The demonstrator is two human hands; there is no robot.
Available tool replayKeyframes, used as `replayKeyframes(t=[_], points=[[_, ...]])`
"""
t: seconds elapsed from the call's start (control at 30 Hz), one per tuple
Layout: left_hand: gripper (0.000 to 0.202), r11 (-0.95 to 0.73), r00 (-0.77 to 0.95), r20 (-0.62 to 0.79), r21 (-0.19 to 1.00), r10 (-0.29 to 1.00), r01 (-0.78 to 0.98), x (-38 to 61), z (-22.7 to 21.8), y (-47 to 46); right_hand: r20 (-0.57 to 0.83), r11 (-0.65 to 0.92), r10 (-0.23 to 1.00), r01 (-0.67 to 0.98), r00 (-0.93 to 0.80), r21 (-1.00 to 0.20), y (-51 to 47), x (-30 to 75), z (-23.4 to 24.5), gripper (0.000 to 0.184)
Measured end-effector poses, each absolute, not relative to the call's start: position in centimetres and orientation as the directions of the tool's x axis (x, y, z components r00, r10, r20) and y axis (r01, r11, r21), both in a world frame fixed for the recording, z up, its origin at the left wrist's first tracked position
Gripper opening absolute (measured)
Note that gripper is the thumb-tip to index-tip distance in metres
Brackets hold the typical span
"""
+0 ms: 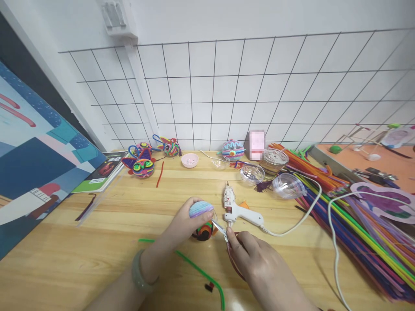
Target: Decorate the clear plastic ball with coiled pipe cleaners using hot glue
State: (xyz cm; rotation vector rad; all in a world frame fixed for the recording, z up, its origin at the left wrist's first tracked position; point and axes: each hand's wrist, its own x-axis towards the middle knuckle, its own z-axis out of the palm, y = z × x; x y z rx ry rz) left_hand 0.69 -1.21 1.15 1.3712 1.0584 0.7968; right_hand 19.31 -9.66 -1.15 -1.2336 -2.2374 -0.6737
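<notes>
My left hand (194,216) is closed around a rounded craft piece (201,209) wrapped in blue and purple pipe cleaners. In my right hand (256,259) is a pair of scissors (220,229), its blades pointing at the edge of that piece, by my left thumb. Whether the blades touch it I cannot tell. Just below the piece shows a dark ball with orange, green and red rings (204,232), partly hidden by my left hand. A white hot glue gun (238,211) lies beyond my right hand. Under my left wrist runs a green pipe cleaner (197,265).
Finished colourful pipe-cleaner figures (143,167) stand at the back left, near a pink bowl (189,160). Clear plastic half-shells (252,173) lie at the back right. Bundled pipe cleaners (363,233) cover the right side, crossed by the glue gun's white cord (335,259).
</notes>
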Motion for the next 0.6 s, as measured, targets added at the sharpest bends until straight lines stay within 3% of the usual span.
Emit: replayKeyframes(t=[0.3, 0.43, 0.6], points=[[0.039, 0.094, 0.326, -0.137, 0.985, 0.935, 0.143, 0.8, 1.2, -1.4, 0.613, 0.461, 0.653, 0.876, -0.445, 0.144, -9.8, 19.2, -1.6, 0.028], [0.039, 0.138, 0.322, -0.153, 0.988, 0.934, 0.070, 0.7, 1.3, -1.1, 0.610, 0.415, 0.698, 0.906, -0.374, 0.081, -9.8, 19.2, -1.8, 0.025], [0.039, 0.209, 0.218, -0.196, 0.977, 0.956, -0.039, -0.1, 1.5, -0.3, 0.621, 0.448, 0.698, 0.894, -0.356, 0.009, -9.6, 19.6, -1.0, 0.033]])
